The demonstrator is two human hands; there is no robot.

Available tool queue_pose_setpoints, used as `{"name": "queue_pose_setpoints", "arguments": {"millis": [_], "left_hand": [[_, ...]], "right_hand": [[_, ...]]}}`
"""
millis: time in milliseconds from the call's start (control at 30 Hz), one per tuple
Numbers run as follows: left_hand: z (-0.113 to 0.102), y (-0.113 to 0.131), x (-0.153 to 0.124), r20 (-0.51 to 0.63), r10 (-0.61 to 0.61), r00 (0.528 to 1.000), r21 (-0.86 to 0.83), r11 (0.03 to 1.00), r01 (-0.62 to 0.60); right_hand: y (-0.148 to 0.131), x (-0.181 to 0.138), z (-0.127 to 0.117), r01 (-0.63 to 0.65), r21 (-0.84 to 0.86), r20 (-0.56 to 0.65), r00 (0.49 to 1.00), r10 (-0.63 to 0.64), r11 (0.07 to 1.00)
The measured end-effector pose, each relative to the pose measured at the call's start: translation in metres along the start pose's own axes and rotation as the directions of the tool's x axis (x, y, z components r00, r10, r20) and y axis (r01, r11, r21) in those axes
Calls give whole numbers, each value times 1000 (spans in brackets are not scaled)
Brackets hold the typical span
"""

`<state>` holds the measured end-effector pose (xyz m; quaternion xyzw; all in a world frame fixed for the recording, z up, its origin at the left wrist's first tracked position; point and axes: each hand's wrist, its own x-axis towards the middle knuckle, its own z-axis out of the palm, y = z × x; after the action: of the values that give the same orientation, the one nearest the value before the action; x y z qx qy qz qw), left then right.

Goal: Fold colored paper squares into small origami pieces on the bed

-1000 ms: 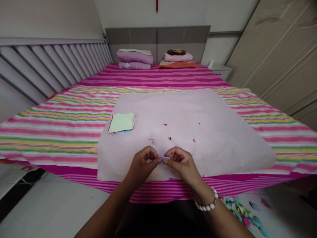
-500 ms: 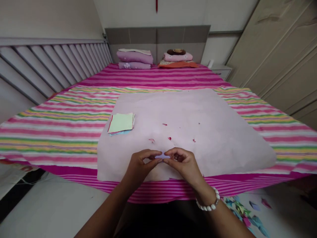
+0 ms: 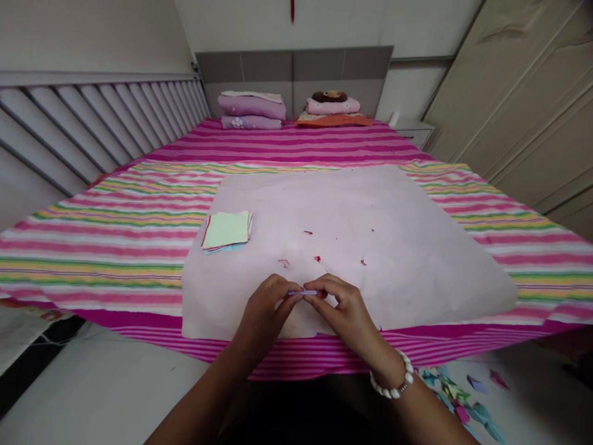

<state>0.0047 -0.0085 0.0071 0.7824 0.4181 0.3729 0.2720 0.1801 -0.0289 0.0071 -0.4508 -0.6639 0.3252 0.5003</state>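
Observation:
A small folded piece of lilac paper [image 3: 302, 293] is pinched between both hands, its thin edge turned toward me. My left hand [image 3: 267, 306] is closed on its left end with thumb and fingertips. On the other end, my right hand [image 3: 341, 303] pinches the paper in the same way, a white beaded bracelet [image 3: 393, 378] round its wrist. The fingertips of the two hands nearly meet and cover much of the paper. Beneath them lies a large pale sheet [image 3: 417, 266] spread on the bed.
A stack of square coloured papers [image 3: 227, 230], pale green on top, sits at the sheet's left. Small red marks or scraps [image 3: 317, 259] dot the sheet. Several folded paper pieces [image 3: 456, 395] lie on the floor at the lower right. Folded bedding [image 3: 252, 110] rests by the headboard [image 3: 296, 68].
The lilac paper has tilted to a thinner edge-on view. My left hand has turned slightly and both thumbs have shifted their pinch a little.

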Motion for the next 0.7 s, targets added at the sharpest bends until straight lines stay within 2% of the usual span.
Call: {"name": "queue_pose_setpoints", "arguments": {"millis": [133, 200, 300, 400, 500, 600, 700], "left_hand": [[0, 2, 2, -7, -55, 998, -96, 994, 54], [-1, 3, 4, 38, -142, 989, -199, 969, 147], [-3, 2, 6, 142, -288, 947, -312, 895, 319], [-3, -2, 7, 160, -342, 926, -387, 841, 377], [0, -4, 8, 179, -422, 889, -501, 738, 452], [1, -5, 8, 200, -514, 834, -582, 623, 523], [3, -6, 8, 212, -522, 826, -627, 576, 524]], "right_hand": [[-4, 0, -3, -10, -52, 57, 998, 13, 999], [-4, 0, -4, -10, -42, 75, 997, 13, 999], [-2, 2, -6, -27, 6, 104, 994, 27, 1000], [0, 4, -6, -76, 55, 112, 991, 70, 996], [2, 7, -5, -197, 131, 78, 979, 188, 972], [5, 9, -6, -344, 264, 64, 938, 339, 901], [8, 10, -5, -427, 392, 112, 901, 418, 815]]}}
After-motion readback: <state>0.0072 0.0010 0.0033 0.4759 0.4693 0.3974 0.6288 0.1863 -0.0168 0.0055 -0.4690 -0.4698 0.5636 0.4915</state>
